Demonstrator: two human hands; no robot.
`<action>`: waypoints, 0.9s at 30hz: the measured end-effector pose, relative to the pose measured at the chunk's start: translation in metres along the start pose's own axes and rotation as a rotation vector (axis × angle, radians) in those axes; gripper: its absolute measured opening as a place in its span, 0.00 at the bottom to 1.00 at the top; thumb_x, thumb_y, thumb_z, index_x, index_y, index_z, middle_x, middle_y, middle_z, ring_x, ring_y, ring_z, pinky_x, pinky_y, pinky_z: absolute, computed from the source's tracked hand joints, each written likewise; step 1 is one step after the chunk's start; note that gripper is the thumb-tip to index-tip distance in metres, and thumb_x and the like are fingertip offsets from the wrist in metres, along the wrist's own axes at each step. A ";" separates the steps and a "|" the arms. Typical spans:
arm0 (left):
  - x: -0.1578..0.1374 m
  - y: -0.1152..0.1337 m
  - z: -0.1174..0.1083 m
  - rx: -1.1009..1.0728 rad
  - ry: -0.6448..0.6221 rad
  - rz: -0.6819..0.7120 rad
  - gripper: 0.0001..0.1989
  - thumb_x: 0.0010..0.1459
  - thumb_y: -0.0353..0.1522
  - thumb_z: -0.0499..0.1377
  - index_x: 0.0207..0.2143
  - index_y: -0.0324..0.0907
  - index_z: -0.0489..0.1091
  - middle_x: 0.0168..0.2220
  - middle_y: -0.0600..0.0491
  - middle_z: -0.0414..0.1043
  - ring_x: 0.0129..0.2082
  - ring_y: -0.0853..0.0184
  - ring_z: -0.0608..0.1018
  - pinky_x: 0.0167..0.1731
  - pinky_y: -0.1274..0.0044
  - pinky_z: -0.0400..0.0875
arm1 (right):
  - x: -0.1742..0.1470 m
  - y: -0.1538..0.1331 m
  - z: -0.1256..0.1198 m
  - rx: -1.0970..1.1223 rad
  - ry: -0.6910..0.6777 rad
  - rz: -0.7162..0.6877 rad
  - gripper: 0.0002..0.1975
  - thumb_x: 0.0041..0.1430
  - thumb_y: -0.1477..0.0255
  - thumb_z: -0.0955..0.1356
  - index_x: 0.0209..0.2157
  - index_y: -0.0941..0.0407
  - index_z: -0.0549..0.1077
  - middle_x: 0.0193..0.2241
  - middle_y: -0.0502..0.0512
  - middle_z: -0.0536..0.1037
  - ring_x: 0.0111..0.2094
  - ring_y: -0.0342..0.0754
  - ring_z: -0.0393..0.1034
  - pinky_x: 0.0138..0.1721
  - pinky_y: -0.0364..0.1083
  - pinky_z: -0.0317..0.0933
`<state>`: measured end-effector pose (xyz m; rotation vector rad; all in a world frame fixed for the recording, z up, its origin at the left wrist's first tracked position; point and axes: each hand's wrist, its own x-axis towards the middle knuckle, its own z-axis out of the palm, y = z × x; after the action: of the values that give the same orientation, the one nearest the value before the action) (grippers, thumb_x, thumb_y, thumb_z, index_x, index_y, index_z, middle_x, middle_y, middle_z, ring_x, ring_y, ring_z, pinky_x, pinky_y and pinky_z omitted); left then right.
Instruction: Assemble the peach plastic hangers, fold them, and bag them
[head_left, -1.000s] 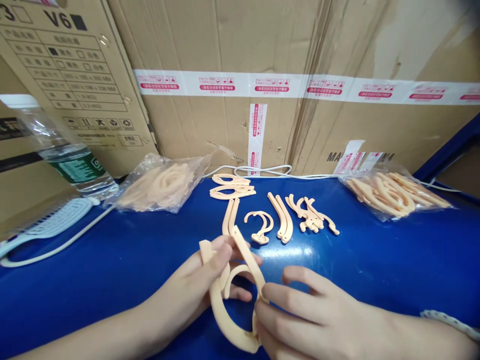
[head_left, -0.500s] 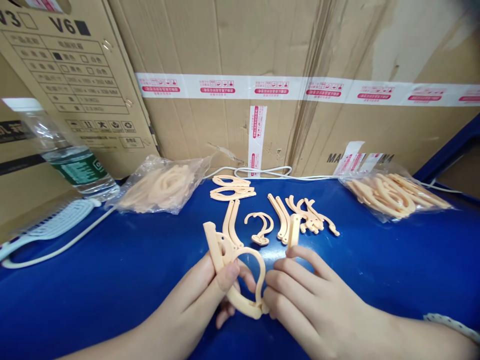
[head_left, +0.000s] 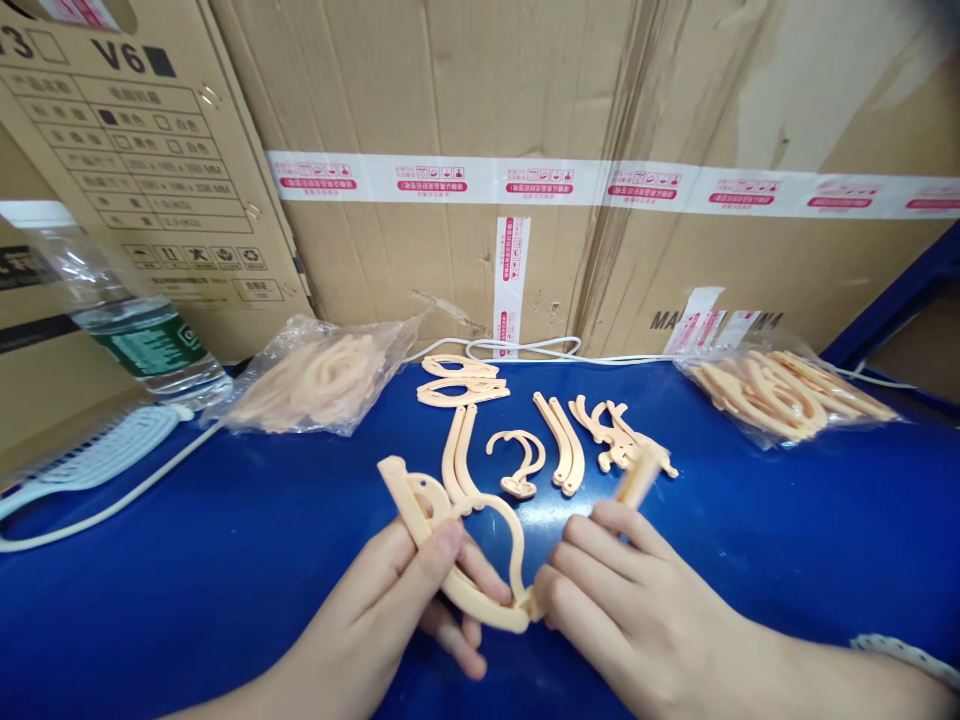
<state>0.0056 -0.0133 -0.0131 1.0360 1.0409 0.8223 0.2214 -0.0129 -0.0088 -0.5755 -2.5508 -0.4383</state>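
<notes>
A peach plastic folding hanger (head_left: 484,605) is held between my hands above the blue table. My left hand (head_left: 397,590) pinches its left arm between thumb and fingers, and the straight end sticks up past the thumb. The curved hook (head_left: 516,535) arches over between the hands. Closed around the right-hand arm piece (head_left: 639,478) is my right hand (head_left: 637,600); the blurred tip of that piece pokes out above the index finger. Most of the piece, and its joint with the rest, lie hidden behind my right fingers.
Beyond my hands lie loose oval pieces (head_left: 461,390), curved arms (head_left: 566,445), hooks (head_left: 517,465) and a small pile of parts (head_left: 619,435). Plastic bags of parts sit left (head_left: 322,375) and right (head_left: 787,395). A water bottle (head_left: 150,345), hairbrush (head_left: 112,450), white cable (head_left: 540,347) and cardboard boxes (head_left: 450,90) surround them.
The right arm piece has tilted over to the right in my right hand. The hanger's left end has shifted slightly left and down with my left hand.
</notes>
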 end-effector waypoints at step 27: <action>0.005 0.017 -0.005 -0.238 0.023 -0.077 0.19 0.50 0.44 0.67 0.26 0.35 0.74 0.25 0.51 0.72 0.20 0.71 0.71 0.18 0.81 0.73 | -0.019 0.085 0.002 0.346 -0.224 0.326 0.12 0.65 0.78 0.57 0.39 0.56 0.71 0.45 0.60 0.71 0.44 0.49 0.66 0.45 0.49 0.64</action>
<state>0.0016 -0.0025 0.0014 0.7823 0.9704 0.8737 0.2761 0.0549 -0.0032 -0.9256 -2.5869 0.1886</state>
